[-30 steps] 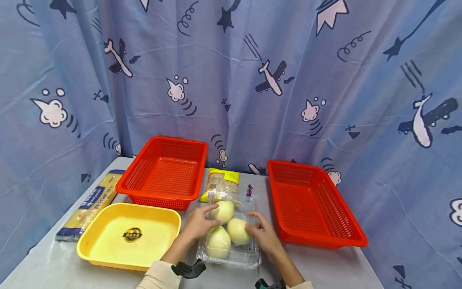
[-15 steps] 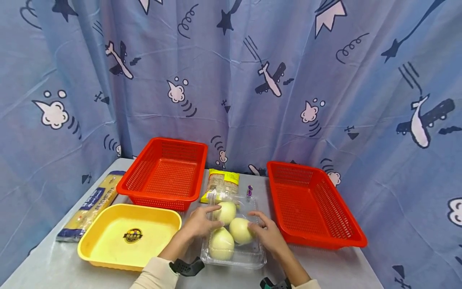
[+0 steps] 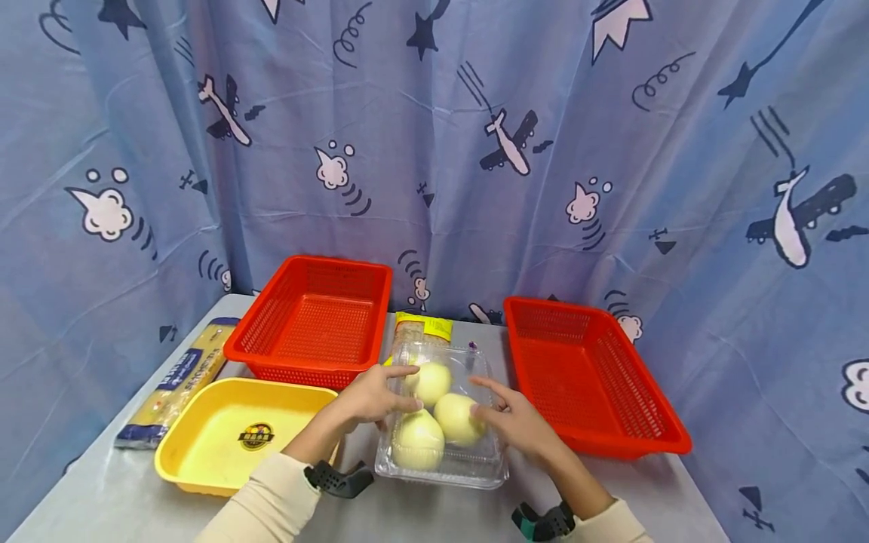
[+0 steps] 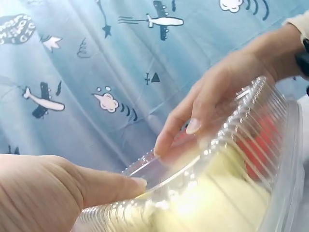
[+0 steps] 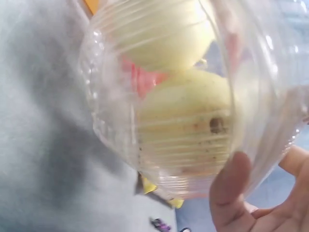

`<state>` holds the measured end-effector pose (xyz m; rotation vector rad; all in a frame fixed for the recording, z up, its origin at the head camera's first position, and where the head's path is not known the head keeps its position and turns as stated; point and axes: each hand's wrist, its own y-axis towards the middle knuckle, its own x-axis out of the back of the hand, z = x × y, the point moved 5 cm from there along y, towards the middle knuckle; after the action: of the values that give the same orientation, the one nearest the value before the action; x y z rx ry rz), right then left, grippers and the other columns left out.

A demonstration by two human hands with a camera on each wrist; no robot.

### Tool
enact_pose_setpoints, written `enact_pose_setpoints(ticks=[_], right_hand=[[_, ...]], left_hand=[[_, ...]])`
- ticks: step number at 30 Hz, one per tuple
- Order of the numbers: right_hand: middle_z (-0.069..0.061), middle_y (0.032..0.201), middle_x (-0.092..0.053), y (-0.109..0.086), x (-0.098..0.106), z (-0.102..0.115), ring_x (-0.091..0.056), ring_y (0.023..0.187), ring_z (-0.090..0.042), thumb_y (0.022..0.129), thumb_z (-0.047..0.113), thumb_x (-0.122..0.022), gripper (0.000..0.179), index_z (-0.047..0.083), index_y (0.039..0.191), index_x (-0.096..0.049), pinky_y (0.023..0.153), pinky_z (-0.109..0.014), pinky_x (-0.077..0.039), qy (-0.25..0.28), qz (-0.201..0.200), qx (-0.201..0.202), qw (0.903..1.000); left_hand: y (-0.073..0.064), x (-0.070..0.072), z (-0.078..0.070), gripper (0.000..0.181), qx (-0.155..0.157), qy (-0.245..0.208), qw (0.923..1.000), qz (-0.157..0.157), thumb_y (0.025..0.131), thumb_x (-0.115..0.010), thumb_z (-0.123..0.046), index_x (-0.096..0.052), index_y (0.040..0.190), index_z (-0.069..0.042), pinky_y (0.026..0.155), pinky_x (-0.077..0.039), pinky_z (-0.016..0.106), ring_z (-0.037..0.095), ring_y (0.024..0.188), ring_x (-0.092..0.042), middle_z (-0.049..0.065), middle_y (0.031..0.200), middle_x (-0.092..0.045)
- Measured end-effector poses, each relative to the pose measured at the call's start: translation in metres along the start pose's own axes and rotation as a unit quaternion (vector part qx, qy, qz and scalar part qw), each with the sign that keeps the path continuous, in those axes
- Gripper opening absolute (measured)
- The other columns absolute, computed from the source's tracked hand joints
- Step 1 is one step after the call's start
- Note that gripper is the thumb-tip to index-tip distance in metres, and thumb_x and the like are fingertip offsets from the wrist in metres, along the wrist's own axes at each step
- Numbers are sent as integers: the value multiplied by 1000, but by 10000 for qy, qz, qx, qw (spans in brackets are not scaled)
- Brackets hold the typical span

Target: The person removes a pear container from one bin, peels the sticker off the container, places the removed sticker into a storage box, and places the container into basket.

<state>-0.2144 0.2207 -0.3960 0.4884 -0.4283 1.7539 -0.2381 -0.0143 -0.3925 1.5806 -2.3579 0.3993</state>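
Observation:
A clear plastic clamshell box point(image 3: 468, 477) holds pale yellow pears point(image 3: 419, 440), three of them visible through the lid. It hangs tilted above the table, gripped from both sides. My left hand point(image 3: 373, 394) grips the left side, thumb over the lid and the other fingers partly hidden beneath. On the opposite side my right hand point(image 3: 523, 422) grips the box likewise, its thumb pressed to the clear wall in the right wrist view. There a pear point(image 5: 183, 123) with a dark spot shows through the ribbed plastic, and the box's shadow falls on the table.
A red basket point(image 3: 292, 373) stands at the back left, another red basket point(image 3: 604, 445) at the right. A yellow tray point(image 3: 217, 422) sits front left, beside a long pasta packet point(image 3: 179, 381). Behind the box lie a yellow bag point(image 3: 437, 327) and a small purple-wrapped item point(image 3: 473, 345).
Both hands have lifted the box of pears off the table and shifted it slightly right. It now covers more of the yellow bag and the purple item.

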Motion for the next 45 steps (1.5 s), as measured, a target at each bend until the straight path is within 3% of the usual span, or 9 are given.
enact_pose_setpoints(ticks=[12,18,22,24,28,31,38,41,45], right_hand=[[-9,71,-45,-8,3,38,-47,58,-23,90,19,-68,67,15,150,-38,47,-37,-50,46,609,165,9980],[-14,79,-50,-10,10,65,-54,70,-26,88,24,-69,71,16,151,-36,54,-39,-53,-183,774,125,9968],[-14,77,-51,-8,13,80,-57,65,-25,87,27,-70,75,17,152,-33,58,-39,-53,-296,935,74,9952],[-15,79,-53,-5,13,85,-59,62,-26,88,26,-69,76,16,153,-31,60,-40,-54,-184,1052,46,9943],[-16,87,-58,1,12,97,-63,67,-27,88,26,-69,79,17,154,-26,65,-39,-55,36,1194,-4,9928],[-16,91,-59,7,10,107,-64,70,-28,88,26,-69,80,19,155,-25,64,-40,-56,105,1235,-10,9923],[-15,85,-52,30,-3,130,-54,78,-26,88,26,-69,79,20,154,-27,57,-41,-55,-36,1186,-1,9929],[-16,83,-49,41,-7,139,-50,75,-27,88,25,-69,77,23,153,-29,56,-41,-55,-28,1144,-5,9934],[-18,108,-53,57,-11,150,-52,86,-28,88,26,-68,76,24,153,-29,57,-42,-55,-95,1121,72,9936]], left_hand=[[-16,24,-27,69,-40,213,9990,401,76,-83,-14,-54,139,-12,43,-50,34,17,38,-45,21,137,-48],[-24,36,-43,75,50,117,9976,686,76,-82,-11,-48,143,-11,43,-48,30,16,38,-43,19,119,-59],[-28,47,-56,78,156,240,9966,769,77,-82,-10,-45,146,-13,41,-47,29,15,38,-41,15,104,-63],[-29,53,-63,79,196,356,9962,771,77,-81,-9,-44,147,-14,41,-46,28,15,39,-38,16,110,-62],[-29,68,-75,78,146,582,9955,739,78,-80,-9,-43,147,-13,50,-48,29,19,60,-46,17,137,-45],[-29,80,-81,79,123,635,9949,768,79,-79,-9,-41,148,-13,55,-51,32,21,75,-51,17,143,-39],[-31,111,-82,81,455,389,9946,847,80,-78,-6,-37,150,-13,53,-53,33,22,47,-45,17,142,-39],[-28,123,-83,79,545,431,9945,784,82,-76,-7,-36,150,-13,55,-53,33,23,51,-48,17,145,-36],[-22,138,-84,78,561,495,9953,619,83,-75,-6,-36,150,-12,56,-53,32,26,72,-55,16,149,-31]])
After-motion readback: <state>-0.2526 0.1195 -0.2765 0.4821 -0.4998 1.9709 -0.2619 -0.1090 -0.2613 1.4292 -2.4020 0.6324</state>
